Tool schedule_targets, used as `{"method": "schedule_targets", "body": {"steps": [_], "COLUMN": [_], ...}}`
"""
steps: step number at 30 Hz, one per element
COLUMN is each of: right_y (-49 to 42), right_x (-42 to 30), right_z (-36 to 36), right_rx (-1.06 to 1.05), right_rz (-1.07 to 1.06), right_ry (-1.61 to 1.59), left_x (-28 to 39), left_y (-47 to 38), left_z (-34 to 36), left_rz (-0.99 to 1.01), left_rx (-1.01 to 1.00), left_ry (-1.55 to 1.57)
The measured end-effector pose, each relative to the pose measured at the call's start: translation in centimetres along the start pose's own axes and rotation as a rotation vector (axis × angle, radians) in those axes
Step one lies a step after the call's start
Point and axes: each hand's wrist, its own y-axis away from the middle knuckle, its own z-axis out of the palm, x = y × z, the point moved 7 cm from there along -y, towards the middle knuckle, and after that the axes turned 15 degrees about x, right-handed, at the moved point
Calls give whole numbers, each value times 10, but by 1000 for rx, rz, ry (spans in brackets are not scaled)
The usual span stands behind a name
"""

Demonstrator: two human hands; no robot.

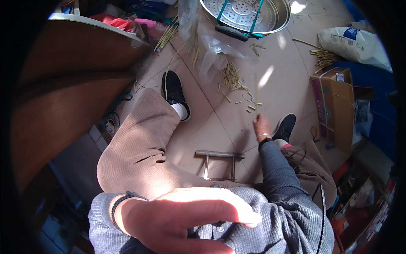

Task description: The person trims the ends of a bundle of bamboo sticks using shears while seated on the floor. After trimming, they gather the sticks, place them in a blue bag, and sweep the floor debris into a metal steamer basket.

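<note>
My left hand point(184, 212) is large and close to the camera, in front of my grey ribbed shirt. Its fingers and thumb are apart and nothing shows between them; the lower part runs out of the picture. Farther down, my right hand point(261, 124) is closed around the near end of a thin pale stalk point(256, 92). That stalk points away from me over the tiled floor. Short cut pieces of stalk point(252, 108) lie just beyond the right hand. Behind them is a loose heap of similar pieces point(232, 74).
A steel steamer pot point(276, 19) with teal straps stands beyond a clear plastic bag point(212, 46). Longer stalks point(168, 36) lie at left. On the right are a cardboard box point(336, 104) and a white sack point(355, 44). A wooden frame point(219, 155) is between my legs.
</note>
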Motion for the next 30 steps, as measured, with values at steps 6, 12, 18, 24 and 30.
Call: {"method": "schedule_targets", "body": {"steps": [6,12,18,24,30], "right_y": [-119,-115,-78,-43,-27], "right_x": [-24,-123,-72,78,-24], "right_z": [9,52,50,35,85], "right_rx": [65,-8,19,-12,-33], "right_rz": [-139,-431,-356,173,-26], "right_ry": [20,79,-45,98,18], "left_x": [7,9,-3,-8,3], "left_y": [-30,-58,-56,-52,-63], "left_z": [-3,-3,12,18,11], "left_rz": [140,147,-64,-27,64], "left_rx": [9,138,1,-8,-23], "left_ry": [-155,-92,-238,-200,-181]}}
